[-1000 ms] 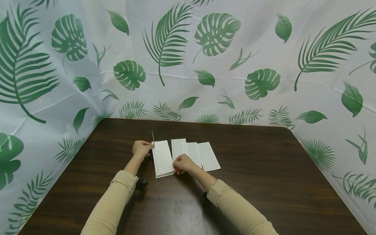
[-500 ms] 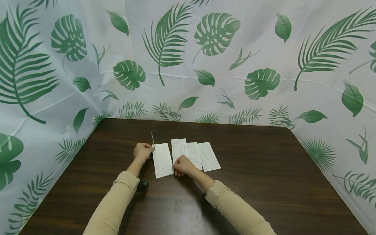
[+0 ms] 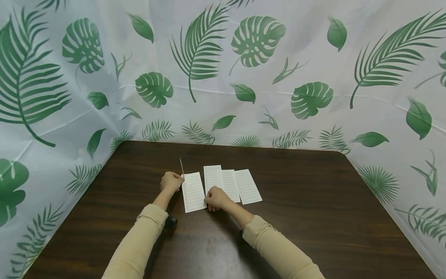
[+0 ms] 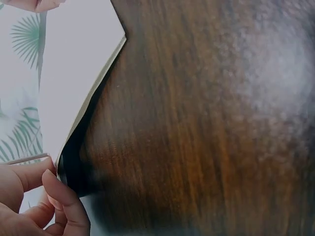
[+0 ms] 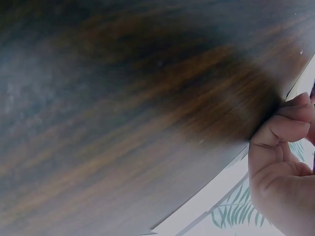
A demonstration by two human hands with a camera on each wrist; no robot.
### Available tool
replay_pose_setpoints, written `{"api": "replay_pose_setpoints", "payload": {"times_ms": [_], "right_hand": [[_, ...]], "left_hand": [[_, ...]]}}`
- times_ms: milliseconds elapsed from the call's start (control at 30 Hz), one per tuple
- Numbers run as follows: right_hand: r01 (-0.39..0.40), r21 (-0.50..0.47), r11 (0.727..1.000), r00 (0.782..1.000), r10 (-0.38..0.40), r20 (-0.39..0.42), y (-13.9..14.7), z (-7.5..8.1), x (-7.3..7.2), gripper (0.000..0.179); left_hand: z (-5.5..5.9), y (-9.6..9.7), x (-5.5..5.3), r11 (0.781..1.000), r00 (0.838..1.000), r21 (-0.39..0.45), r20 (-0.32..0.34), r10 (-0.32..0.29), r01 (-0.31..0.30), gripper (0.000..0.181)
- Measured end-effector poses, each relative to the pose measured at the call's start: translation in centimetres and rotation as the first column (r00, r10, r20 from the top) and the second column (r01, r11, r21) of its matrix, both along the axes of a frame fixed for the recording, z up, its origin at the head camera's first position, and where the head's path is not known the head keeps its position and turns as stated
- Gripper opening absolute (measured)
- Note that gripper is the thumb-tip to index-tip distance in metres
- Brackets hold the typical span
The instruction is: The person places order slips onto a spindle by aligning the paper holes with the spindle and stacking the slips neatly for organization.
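Note:
A thin stack of white lined paper (image 3: 193, 193) lies at a slight slant on the dark table, its left edge raised off the wood in the left wrist view. My left hand (image 3: 171, 181) pinches its upper left edge between thumb and finger. From that same hand a slim light rod (image 3: 182, 167) sticks up; its kind is too small to tell. At the lower right corner, my right hand (image 3: 216, 197) holds the stack with curled fingers. Just to the right lie more lined sheets (image 3: 228, 184), partly overlapping, their lower left part hidden by my right hand.
The dark wooden table (image 3: 306, 217) reaches out on both sides. A white curtain (image 3: 216, 46) with green leaf prints stands behind its far edge. A black band piece (image 3: 170, 222) shows under my left wrist.
The stack's raised upper end has come down and nearer, and its layers now look lined up. My left hand has moved slightly nearer and right with it; my right hand hardly moves.

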State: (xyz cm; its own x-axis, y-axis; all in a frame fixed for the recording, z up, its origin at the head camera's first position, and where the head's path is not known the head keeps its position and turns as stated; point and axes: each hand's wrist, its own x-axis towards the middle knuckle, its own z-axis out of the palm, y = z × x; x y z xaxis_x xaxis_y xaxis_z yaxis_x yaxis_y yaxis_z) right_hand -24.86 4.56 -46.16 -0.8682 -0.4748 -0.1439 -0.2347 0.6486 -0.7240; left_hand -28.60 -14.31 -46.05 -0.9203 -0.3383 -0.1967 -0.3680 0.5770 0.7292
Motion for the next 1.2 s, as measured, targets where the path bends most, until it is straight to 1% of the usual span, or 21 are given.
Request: {"api": "replay_pose_setpoints", "payload": {"times_ms": [100, 200, 267, 367, 467, 533, 600, 667, 833, 900, 1000, 1200], "right_hand": [[-0.001, 0.026, 1.000, 1.000, 0.001, -0.005, -0.1, 0.1, 0.0, 0.026], [-0.005, 0.043, 0.999, 1.000, 0.005, -0.008, -0.1, 0.2, 0.0, 0.026], [-0.009, 0.051, 0.999, 1.000, 0.010, -0.011, -0.2, 0.3, 0.0, 0.027], [-0.014, 0.066, 0.998, 1.000, 0.015, -0.020, -0.2, 0.4, 0.0, 0.028], [-0.016, 0.076, 0.997, 1.000, 0.018, -0.020, -0.3, 0.4, 0.0, 0.028], [-0.012, 0.070, 0.997, 1.000, 0.013, -0.011, -0.3, 0.5, 0.0, 0.029], [-0.002, 0.058, 0.998, 1.000, 0.002, 0.005, -0.2, 0.6, 0.0, 0.028], [0.010, 0.044, 0.999, 1.000, -0.011, 0.015, -0.1, 0.7, 0.0, 0.026], [0.045, 0.006, 0.999, 0.999, -0.045, 0.027, -0.1, 0.7, 0.0, 0.013], [0.060, -0.007, 0.998, 0.997, -0.060, 0.040, -0.1, 0.6, 0.1, 0.009], [0.074, -0.028, 0.997, 0.995, -0.072, 0.063, -0.2, 0.4, 0.2, 0.009], [0.073, -0.080, 0.994, 0.992, -0.064, 0.106, -0.2, 0.4, 0.3, 0.006]], "left_hand": [[0.0, 0.1, 0.0, 1.000, 1.000, -0.012, -0.002, -0.018, 0.018, 0.017], [0.0, 0.2, 0.1, 1.000, 1.000, -0.018, -0.021, -0.019, 0.019, 0.016], [-0.1, 0.2, 0.1, 1.000, 0.999, -0.007, -0.034, -0.017, 0.017, 0.014], [-0.4, 0.1, 0.2, 0.999, 0.999, 0.047, -0.046, -0.015, 0.017, 0.015], [-0.7, -0.1, 0.2, 0.991, 0.999, 0.130, -0.048, -0.011, 0.017, 0.021], [-0.9, -0.2, 0.1, 0.986, 0.999, 0.167, -0.049, -0.015, 0.023, 0.027], [-0.9, -0.2, 0.0, 0.984, 0.999, 0.177, -0.047, -0.023, 0.031, 0.031], [-0.9, -0.2, -0.2, 0.983, 0.999, 0.177, -0.042, -0.032, 0.039, 0.032], [-0.9, -0.2, -0.4, 0.982, 0.999, 0.184, -0.029, -0.035, 0.040, 0.030], [-1.0, -0.2, -0.4, 0.981, 0.999, 0.189, -0.021, -0.035, 0.039, 0.030], [-1.0, -0.2, -0.2, 0.982, 0.999, 0.188, -0.007, -0.036, 0.037, 0.029], [-0.9, -0.3, 0.2, 0.983, 0.999, 0.174, -0.013, -0.052, 0.054, 0.029]]}}
